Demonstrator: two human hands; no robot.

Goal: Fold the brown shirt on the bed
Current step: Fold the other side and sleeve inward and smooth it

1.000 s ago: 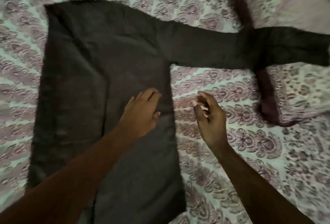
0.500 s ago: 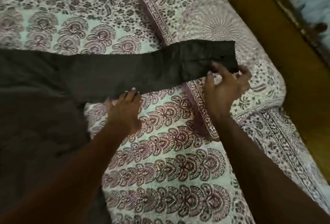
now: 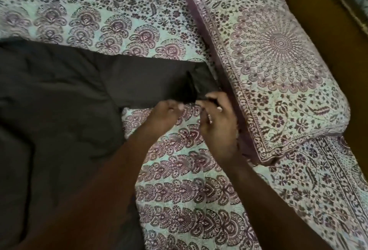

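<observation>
A brown shirt [image 3: 59, 100] is lying flat on a bed [image 3: 189, 190] covered in a patterned spread, its body filling the left of the frame. Its one visible sleeve [image 3: 149, 82] is reaching rightward across the middle. The sleeve's long axis is running almost level, from the shirt's body at left to the maroon edge of a pillow [image 3: 278, 70] at right. The cuff end [image 3: 203, 82] is sitting just beside that edge, looking bunched and partly doubled over.

Both of the person's hands are working at the sleeve's lower edge, at the centre of the frame. The right hand [image 3: 219, 122] is the nearer to the cuff end. Its fingertips [image 3: 211, 98] are drawn together and pinching the dark cloth there, thumb side toward the shirt. The left hand [image 3: 163, 116] is sitting a little further left along the same edge, toward the shoulder. Its fingers are curled, but blur is making it impossible to tell whether they are gripping cloth or only touching it.

The shirt's body is lying to the left of both hands, so the fold appears to be turning on that direction. The cuff looks set to travel leftward along the sleeve's own line and onto the body, with the right hand likely carrying and the left marking the crease. The body of the shirt is showing no cross fold yet, which suggests the task is in its early part.
</observation>
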